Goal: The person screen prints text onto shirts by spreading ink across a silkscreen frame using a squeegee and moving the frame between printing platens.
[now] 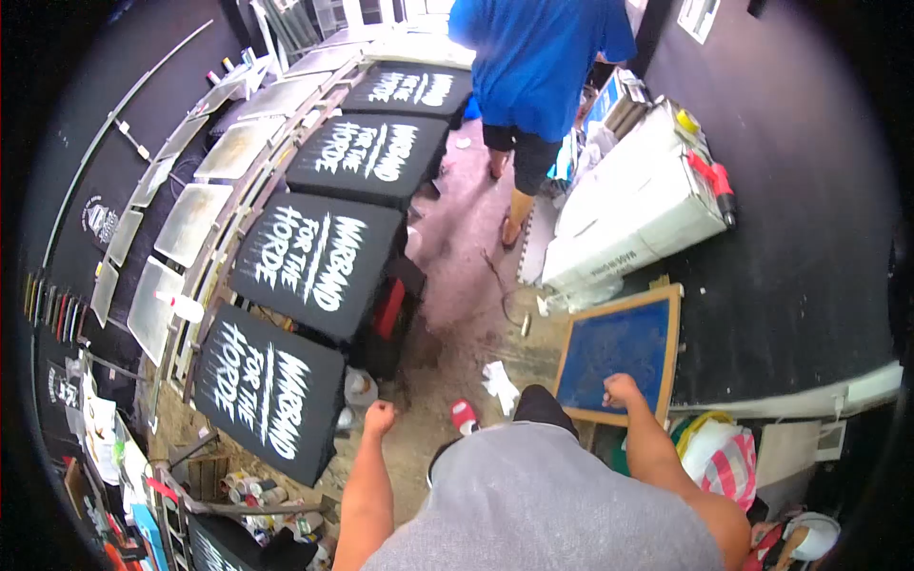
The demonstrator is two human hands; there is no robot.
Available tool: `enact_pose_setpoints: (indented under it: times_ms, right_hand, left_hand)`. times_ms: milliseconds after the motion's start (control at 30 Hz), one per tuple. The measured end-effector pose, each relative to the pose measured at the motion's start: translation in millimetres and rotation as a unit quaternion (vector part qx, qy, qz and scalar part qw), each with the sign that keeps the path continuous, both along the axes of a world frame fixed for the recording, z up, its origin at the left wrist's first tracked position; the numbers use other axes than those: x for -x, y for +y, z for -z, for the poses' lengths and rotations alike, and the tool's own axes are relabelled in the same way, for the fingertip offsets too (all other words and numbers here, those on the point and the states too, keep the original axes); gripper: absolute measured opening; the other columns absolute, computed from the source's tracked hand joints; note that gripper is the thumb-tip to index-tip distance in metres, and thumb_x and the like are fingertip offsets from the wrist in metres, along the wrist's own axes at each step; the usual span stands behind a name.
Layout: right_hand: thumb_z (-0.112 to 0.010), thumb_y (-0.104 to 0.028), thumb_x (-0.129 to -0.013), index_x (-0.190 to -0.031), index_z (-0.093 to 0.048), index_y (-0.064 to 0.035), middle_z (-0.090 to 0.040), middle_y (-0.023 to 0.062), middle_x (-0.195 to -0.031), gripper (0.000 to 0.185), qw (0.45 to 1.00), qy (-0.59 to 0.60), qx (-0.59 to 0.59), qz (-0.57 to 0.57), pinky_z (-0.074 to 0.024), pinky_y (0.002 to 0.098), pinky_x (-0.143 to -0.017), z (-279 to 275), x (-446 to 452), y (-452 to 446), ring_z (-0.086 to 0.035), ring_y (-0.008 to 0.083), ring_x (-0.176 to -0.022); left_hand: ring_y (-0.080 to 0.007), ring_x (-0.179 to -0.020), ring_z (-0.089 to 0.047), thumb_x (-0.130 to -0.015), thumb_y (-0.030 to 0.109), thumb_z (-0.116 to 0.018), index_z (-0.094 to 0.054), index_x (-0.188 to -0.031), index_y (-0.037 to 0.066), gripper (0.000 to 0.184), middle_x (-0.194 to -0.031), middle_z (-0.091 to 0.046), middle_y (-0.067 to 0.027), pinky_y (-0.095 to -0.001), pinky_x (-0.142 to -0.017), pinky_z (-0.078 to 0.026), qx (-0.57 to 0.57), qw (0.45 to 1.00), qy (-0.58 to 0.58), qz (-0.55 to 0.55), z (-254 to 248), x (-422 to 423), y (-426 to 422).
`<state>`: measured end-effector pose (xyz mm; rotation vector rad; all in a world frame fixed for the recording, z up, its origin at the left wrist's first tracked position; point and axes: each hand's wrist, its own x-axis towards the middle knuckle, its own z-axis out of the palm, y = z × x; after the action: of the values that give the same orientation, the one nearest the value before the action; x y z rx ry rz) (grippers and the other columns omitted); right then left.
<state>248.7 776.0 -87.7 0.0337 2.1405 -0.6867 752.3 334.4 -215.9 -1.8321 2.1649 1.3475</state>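
My left hand [380, 418] is curled closed beside the nearest black printed shirt [269, 392], apart from it, with nothing visible in the fingers. That shirt lies flat on a board and bears white lettering, "WARBAND FOR THE HORDE". More shirts with the same print, such as a second black shirt [317, 266], lie in a row beyond it. My right hand [622, 389] makes a fist over a wood-framed blue screen [614, 347] leaning near the right wall. I see nothing held in it, and cannot tell if it touches the frame.
A person in a blue shirt [533, 71] stands ahead in the aisle, back turned. To the right, a red and black power tool [714, 186] rests on a large white box [633, 209]. White paper [499, 385] lies on the floor. Bare printing boards [193, 225] line the left.
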Motion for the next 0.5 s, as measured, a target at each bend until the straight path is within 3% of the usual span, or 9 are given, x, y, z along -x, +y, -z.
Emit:
enact_pose_setpoints:
  times_ms: [133, 167, 200, 233, 267, 333, 400, 467, 500]
  right_hand:
    - [-0.058, -0.018, -0.089, -0.083, -0.072, -0.0051, -0.07, 0.0136, -0.074, 0.02, 0.989, -0.022, -0.006, 0.147, -0.0553, 0.0407, -0.057, 61, 24, 15, -0.071, 0.0279, -0.065]
    - [-0.06, -0.02, -0.089, -0.08, -0.072, -0.005, -0.071, 0.0142, -0.075, 0.022, 0.994, -0.011, -0.034, 0.102, -0.0553, 0.0406, -0.058, 80, 29, 22, -0.07, 0.029, -0.066]
    - [-0.062, -0.02, -0.088, -0.08, -0.073, -0.0021, -0.072, 0.0175, -0.082, 0.022, 0.958, 0.101, -0.086, -0.255, -0.0558, 0.0427, -0.063, 104, 42, 34, -0.071, 0.0305, -0.069]
    - [-0.065, -0.019, -0.088, -0.081, -0.074, 0.0008, -0.073, 0.0208, -0.089, 0.023, 0.784, 0.198, -0.125, -0.575, -0.0563, 0.0447, -0.069, 130, 53, 47, -0.071, 0.0319, -0.073]
    - [-0.065, -0.019, -0.088, -0.081, -0.074, 0.0008, -0.073, 0.0208, -0.089, 0.023, 0.783, 0.198, -0.122, -0.577, -0.0563, 0.0447, -0.069, 133, 55, 43, -0.071, 0.0319, -0.073]
    - [-0.061, -0.021, -0.091, -0.089, -0.075, -0.0004, -0.074, 0.0183, -0.092, 0.025, 0.873, 0.067, -0.128, -0.465, -0.057, 0.0448, -0.07, 114, 61, 36, -0.072, 0.0296, -0.077]
    - [-0.059, -0.022, -0.092, -0.094, -0.076, -0.001, -0.075, 0.017, -0.094, 0.027, 0.905, 0.007, -0.123, -0.406, -0.0573, 0.0449, -0.07, 117, 120, -8, -0.073, 0.0284, -0.079]
    - [-0.063, -0.025, -0.087, -0.089, -0.077, -0.004, -0.074, 0.017, -0.089, 0.026, 0.824, 0.081, -0.118, -0.549, -0.057, 0.0454, -0.068, 124, 195, -66, -0.073, 0.0294, -0.076]
    - [-0.065, -0.027, -0.085, -0.087, -0.077, -0.0055, -0.074, 0.0169, -0.087, 0.025, 0.776, 0.119, -0.114, -0.609, -0.0569, 0.0456, -0.066, 131, 234, -99, -0.072, 0.0299, -0.074]
  left_hand:
    - [-0.0196, -0.085, -0.071, -0.086, 0.015, -0.065, -0.069, -0.106, 0.001, 0.025, -0.093, -0.074, -0.0129, -0.0341, -0.079, -0.056, -0.08, 0.99, 0.115, 0.031, -118, 142, -72]
    - [-0.0178, -0.083, -0.07, -0.088, 0.013, -0.063, -0.067, -0.109, 0.001, 0.025, -0.093, -0.074, -0.0119, -0.0328, -0.077, -0.057, -0.126, 0.976, 0.172, 0.037, -143, 171, -83]
    - [-0.017, -0.08, -0.07, -0.09, 0.012, -0.061, -0.064, -0.111, 0.001, 0.024, -0.093, -0.073, -0.011, -0.0316, -0.076, -0.057, -0.172, 0.962, 0.207, 0.043, -167, 197, -91]
    - [-0.0163, -0.078, -0.069, -0.093, 0.011, -0.058, -0.062, -0.113, 0.001, 0.023, -0.092, -0.073, -0.0101, -0.0303, -0.075, -0.057, -0.218, 0.945, 0.241, 0.047, -194, 221, -97]
    - [-0.0152, -0.075, -0.068, -0.099, 0.016, -0.058, -0.059, -0.113, 0.003, 0.019, -0.088, -0.07, -0.0076, -0.0289, -0.07, -0.055, -0.242, 0.928, 0.272, 0.081, -240, 244, -100]
    - [-0.0172, -0.068, -0.064, -0.102, 0.016, -0.055, -0.056, -0.113, 0.001, 0.019, -0.081, -0.065, -0.01, -0.0304, -0.064, -0.052, -0.29, 0.889, 0.33, 0.131, -299, 279, -115]
    - [-0.0205, -0.064, -0.064, -0.102, 0.028, -0.058, -0.056, -0.114, 0.0, 0.031, -0.077, -0.064, -0.011, -0.03, -0.061, -0.051, -0.371, 0.829, 0.401, 0.118, -349, 305, -132]
    - [-0.0242, -0.064, -0.067, -0.099, 0.037, -0.063, -0.054, -0.113, -0.008, 0.048, -0.075, -0.065, -0.0156, -0.0328, -0.059, -0.054, -0.401, 0.771, 0.478, 0.13, -387, 332, -153]
    - [-0.026, -0.07, -0.069, -0.098, 0.04, -0.064, -0.052, -0.118, -0.008, 0.053, -0.082, -0.068, -0.0165, -0.0331, -0.066, -0.056, -0.425, 0.74, 0.5, 0.147, -407, 348, -164]
